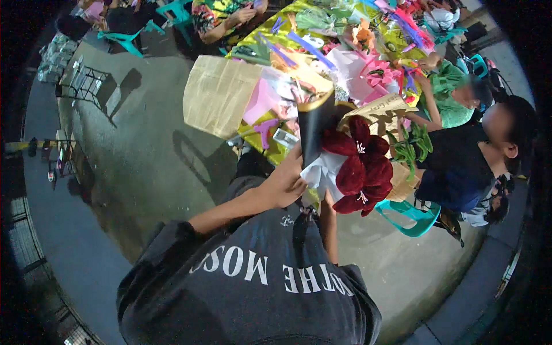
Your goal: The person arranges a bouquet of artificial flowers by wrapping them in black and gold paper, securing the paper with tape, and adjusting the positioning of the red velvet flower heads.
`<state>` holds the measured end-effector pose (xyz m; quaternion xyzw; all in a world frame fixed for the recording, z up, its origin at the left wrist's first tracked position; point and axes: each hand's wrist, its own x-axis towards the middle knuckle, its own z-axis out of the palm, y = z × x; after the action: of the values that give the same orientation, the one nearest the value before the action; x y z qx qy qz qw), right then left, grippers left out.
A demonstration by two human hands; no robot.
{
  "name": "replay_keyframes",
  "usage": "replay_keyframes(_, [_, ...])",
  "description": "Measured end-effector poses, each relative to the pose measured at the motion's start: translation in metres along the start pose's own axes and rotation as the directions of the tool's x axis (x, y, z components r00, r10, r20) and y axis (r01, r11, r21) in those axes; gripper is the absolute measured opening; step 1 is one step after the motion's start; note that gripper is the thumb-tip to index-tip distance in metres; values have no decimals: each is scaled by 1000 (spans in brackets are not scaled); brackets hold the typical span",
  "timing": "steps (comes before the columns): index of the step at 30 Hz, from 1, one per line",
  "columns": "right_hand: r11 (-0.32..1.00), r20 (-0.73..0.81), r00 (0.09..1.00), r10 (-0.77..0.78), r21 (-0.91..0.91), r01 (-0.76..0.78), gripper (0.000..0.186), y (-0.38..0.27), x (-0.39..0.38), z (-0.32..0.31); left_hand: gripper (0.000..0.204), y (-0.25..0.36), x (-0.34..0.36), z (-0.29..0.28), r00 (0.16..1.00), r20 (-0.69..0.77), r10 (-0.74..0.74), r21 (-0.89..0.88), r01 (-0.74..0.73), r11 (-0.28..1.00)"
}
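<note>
My left hand (286, 183) grips a bouquet low on its wrapping, which is black paper (310, 129) with a gold edge and white tissue (319, 169). Dark red velvety flowers (353, 167) with white stamens fan out to the right of the wrapping. My right hand (326, 201) is below the bouquet, its fingers hidden behind the tissue and flowers. A pink glue gun (265, 129) lies on the yellow-covered table (256, 141), left of the black paper. Green stems or leaves (417, 144) show beside the flowers on the right.
Coloured papers and craft flowers (382, 72) cover much of the table; tan paper (218, 95) overhangs its left. A person in black (445, 167) and one in green (451, 92) sit at right, another (213, 17) at the back. Teal chairs (411, 221) and metal racks (83, 86) stand around.
</note>
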<state>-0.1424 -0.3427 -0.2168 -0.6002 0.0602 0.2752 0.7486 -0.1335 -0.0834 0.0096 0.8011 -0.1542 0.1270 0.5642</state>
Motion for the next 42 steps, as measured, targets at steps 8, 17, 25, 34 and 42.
replay_keyframes(8, [999,-32,999,-25,37,26,74,-13,31,-5,34,-29,6,-2,939,-28,-343,-360,311,880])
replay_keyframes(17, [995,-20,997,-81,61,82,76,-26,56,-6,32,-23,26,2,904,-115,-412,-230,380,896])
replay_keyframes(25, [990,40,994,-102,97,98,78,-14,75,-1,29,-86,28,-49,774,-412,-480,129,571,811])
replay_keyframes(34, [939,150,971,-187,316,132,81,39,102,14,28,-245,-48,-103,593,-414,-691,-309,622,719])
replay_keyframes(42, [974,-114,982,147,189,-124,50,-4,154,88,24,-316,-66,-146,478,-347,-807,-611,538,581])
